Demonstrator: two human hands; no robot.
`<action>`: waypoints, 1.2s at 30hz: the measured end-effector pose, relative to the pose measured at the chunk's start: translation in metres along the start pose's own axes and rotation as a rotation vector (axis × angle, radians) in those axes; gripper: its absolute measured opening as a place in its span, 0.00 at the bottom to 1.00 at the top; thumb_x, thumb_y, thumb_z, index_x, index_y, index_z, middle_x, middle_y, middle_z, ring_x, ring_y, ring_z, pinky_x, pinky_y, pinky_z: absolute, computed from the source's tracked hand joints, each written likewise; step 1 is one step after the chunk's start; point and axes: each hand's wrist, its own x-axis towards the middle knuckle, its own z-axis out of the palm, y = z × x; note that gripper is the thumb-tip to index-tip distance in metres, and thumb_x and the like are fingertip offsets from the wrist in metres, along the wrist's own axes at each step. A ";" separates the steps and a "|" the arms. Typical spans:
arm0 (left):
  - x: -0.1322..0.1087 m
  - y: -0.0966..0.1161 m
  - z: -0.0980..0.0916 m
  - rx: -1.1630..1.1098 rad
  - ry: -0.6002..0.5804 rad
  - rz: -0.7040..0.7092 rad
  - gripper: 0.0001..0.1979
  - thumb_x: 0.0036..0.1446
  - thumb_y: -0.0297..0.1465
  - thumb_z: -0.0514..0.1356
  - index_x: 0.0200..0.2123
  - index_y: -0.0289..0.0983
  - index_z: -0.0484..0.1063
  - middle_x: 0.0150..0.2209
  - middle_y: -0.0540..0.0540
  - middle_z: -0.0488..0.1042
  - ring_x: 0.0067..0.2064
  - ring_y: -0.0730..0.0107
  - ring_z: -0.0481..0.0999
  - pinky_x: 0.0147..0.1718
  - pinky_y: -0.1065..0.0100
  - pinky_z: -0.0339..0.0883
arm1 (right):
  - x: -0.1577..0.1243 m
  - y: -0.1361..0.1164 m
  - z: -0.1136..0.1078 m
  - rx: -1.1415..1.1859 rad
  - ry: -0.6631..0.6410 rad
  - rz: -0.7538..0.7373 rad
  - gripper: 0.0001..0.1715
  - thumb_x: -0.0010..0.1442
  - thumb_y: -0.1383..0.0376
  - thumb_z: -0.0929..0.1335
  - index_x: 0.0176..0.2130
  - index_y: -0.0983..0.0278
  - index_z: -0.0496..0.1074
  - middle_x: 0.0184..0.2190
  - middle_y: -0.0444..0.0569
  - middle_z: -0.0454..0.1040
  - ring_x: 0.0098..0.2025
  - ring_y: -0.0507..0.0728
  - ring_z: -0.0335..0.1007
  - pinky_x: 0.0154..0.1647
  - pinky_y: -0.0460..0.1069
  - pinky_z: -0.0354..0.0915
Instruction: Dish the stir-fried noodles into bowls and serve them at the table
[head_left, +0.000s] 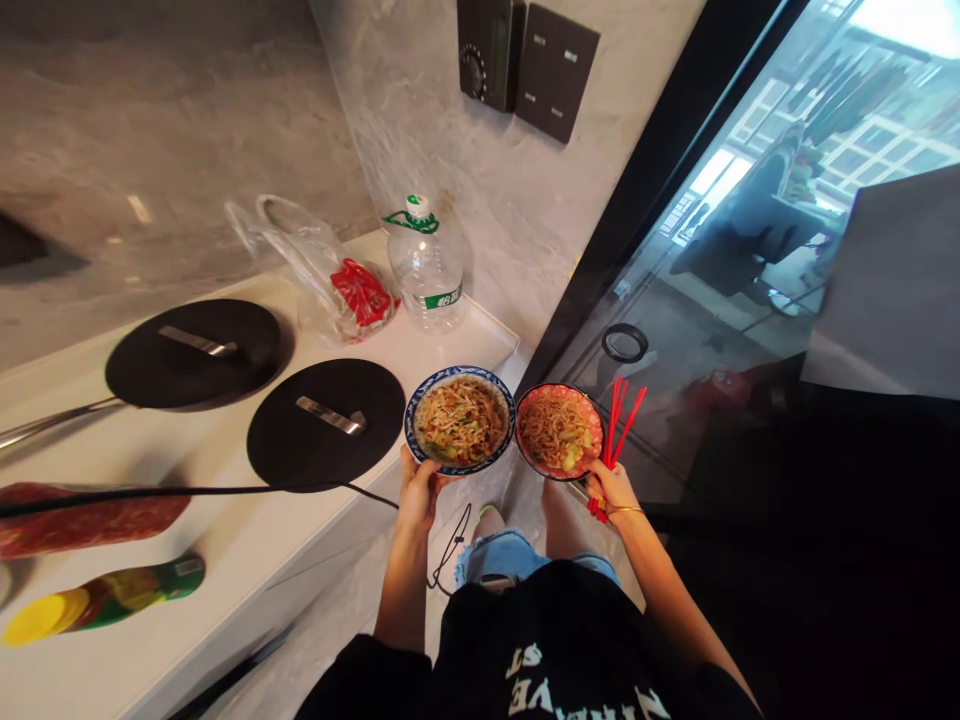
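In the head view, holding a blue bowl (411,412) of noodles (461,415) just beside the worktop's (232,540) edge, with the left grip (421,492) clamped on its near rim, and a pink bowl (595,418) alongside, with the right grip (613,490) closed on its near-right rim and red chopsticks (613,420). Probably stiff, breakable, weighty with food, slick if greasy; best held level, thumb on rim, fingers beneath.

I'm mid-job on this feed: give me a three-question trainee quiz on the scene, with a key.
1. What does the left hand hold?
2. True or false: the red chopsticks are in the left hand.
3. Beside the large plastic water bottle is: A) the yellow-capped bottle; B) the clear plastic bag.

Key: 1. The blue-rimmed bowl. 2. False; the right hand holds them with the red-patterned bowl. 3. B.
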 end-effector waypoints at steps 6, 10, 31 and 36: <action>-0.015 0.001 -0.008 -0.036 0.056 0.038 0.27 0.38 0.25 0.62 0.45 0.44 0.63 0.39 0.54 0.71 0.32 0.72 0.75 0.34 0.65 0.75 | 0.010 -0.005 0.012 -0.010 -0.072 -0.010 0.19 0.39 0.63 0.71 0.17 0.60 0.55 0.08 0.31 0.48 0.10 0.41 0.38 0.10 0.40 0.40; -0.030 0.006 -0.015 -0.060 0.105 0.077 0.25 0.39 0.25 0.62 0.44 0.44 0.64 0.40 0.54 0.71 0.30 0.75 0.73 0.33 0.66 0.76 | 0.016 -0.004 0.020 -0.031 -0.142 0.009 0.19 0.39 0.62 0.71 0.17 0.61 0.55 0.07 0.31 0.48 0.10 0.41 0.38 0.11 0.41 0.38; -0.022 0.024 -0.023 -0.001 0.202 0.162 0.24 0.34 0.25 0.63 0.40 0.43 0.66 0.39 0.53 0.71 0.34 0.73 0.72 0.30 0.70 0.75 | 0.035 0.015 0.027 -0.077 -0.181 0.056 0.21 0.39 0.60 0.72 0.19 0.59 0.53 0.08 0.31 0.47 0.11 0.42 0.38 0.10 0.42 0.39; -0.032 0.022 -0.022 -0.005 0.241 0.148 0.24 0.36 0.25 0.63 0.41 0.43 0.67 0.38 0.53 0.71 0.35 0.73 0.72 0.31 0.72 0.75 | 0.046 0.005 0.034 -0.110 -0.215 0.080 0.21 0.38 0.59 0.71 0.18 0.60 0.54 0.08 0.30 0.47 0.11 0.42 0.38 0.10 0.42 0.39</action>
